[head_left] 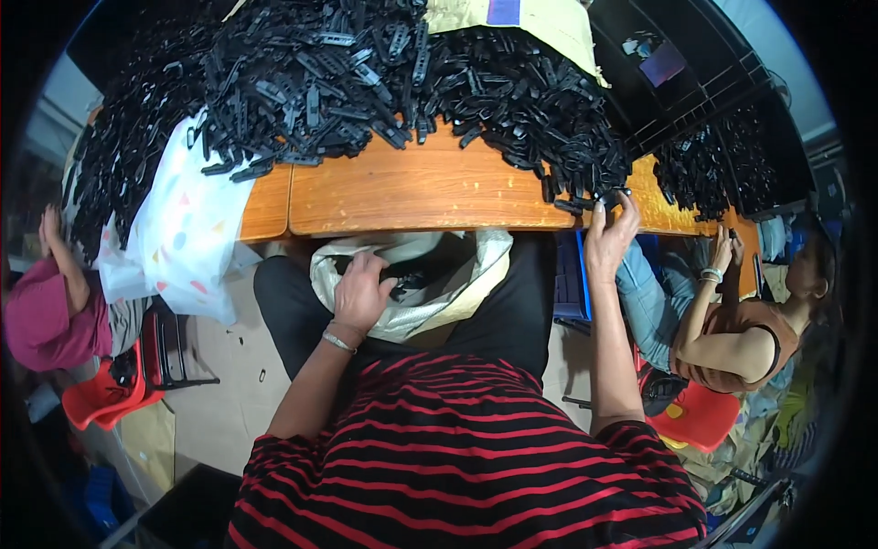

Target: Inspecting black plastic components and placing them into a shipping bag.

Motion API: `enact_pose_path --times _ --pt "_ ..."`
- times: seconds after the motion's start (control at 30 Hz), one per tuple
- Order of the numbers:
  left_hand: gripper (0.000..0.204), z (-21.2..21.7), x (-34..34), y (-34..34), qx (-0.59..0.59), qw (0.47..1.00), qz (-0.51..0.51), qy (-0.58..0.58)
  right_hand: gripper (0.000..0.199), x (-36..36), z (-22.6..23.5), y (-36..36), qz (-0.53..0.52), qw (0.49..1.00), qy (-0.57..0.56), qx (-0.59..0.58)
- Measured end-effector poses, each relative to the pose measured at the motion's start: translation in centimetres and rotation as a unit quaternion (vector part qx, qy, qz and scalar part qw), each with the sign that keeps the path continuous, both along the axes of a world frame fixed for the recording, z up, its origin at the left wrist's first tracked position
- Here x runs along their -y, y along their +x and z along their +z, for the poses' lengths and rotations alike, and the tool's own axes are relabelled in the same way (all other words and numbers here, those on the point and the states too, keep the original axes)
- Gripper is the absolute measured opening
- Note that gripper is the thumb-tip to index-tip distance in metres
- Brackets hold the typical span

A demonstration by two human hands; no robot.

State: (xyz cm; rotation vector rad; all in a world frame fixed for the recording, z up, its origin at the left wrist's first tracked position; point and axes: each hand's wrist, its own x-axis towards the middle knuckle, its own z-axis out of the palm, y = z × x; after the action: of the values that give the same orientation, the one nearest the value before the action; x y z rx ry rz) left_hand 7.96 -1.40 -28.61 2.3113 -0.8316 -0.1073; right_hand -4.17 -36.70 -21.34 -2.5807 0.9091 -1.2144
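A large heap of small, long black plastic pieces [311,91] covers the far part of the wooden table [412,188]. At the right end of the heap, my right hand [611,240] pinches one black plastic piece [611,196] between thumb and fingers. My left hand [361,291] is at the mouth of a white woven sack [448,320] held between my knees. Its fingers are loosely bent and apart over the opening, with no piece visible in them. Dark pieces [407,285] show inside the sack beside the left thumb.
A white plastic bag [178,238] hangs over the table edge at left. Black crates [686,64] and a yellowish sack [521,20] stand at the back. One person [55,306] sits at left, another [732,329] at right by more pieces. A blue crate [571,274] sits under the table.
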Motion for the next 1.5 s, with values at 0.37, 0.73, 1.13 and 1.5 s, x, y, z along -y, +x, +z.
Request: enact_pose_path --times 0.37,0.73,1.13,1.5 --pt "0.025 -0.1 -0.4 -0.4 -0.029 0.999 -0.013 -0.02 0.071 -2.3 -1.4 6.1 -0.065 0.99 0.092 -0.08" --pt "0.022 0.2 -0.2 -0.2 -0.047 0.998 -0.029 -0.034 0.072 -5.1 -1.4 10.0 -0.064 0.987 0.091 -0.112" --pt "0.016 1.0 0.3 -0.2 -0.047 0.997 -0.033 -0.051 0.075 -7.3 -0.6 13.0 -0.042 0.979 0.133 -0.148" --pt "0.01 8.3 2.6 5.0 0.183 0.965 -0.015 -0.189 0.076 -8.0 -0.9 14.7 -0.058 0.98 0.114 -0.155"
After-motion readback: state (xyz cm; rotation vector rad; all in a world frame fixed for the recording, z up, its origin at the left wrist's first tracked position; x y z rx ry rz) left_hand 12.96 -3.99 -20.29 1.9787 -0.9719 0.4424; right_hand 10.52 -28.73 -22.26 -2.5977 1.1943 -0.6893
